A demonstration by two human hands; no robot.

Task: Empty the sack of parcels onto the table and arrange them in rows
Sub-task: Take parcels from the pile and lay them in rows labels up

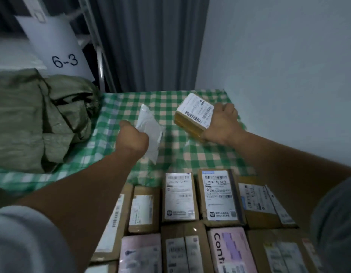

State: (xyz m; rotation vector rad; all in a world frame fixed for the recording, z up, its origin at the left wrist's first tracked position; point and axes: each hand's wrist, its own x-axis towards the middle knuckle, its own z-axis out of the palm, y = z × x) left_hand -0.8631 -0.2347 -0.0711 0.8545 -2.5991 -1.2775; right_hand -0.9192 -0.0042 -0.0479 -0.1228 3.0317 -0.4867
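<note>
Left hand (pixel 132 138) fingers: we see them clamped on one white mailer (pixel 150 133).
Right hand (pixel 222 123) fingers: wrapped round one labelled box (pixel 194 113), tilted over the worktop (pixel 190 154).
Arms: both stretched forward.
Sack (pixel 33 119): one, crumpled, far left.
Rowed parcels (pixel 219 196): two rows near us.

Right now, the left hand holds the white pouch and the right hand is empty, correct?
Not quite: the head view shows the right hand gripping a labelled brown box, not empty. The left hand does hold the white pouch.
</note>
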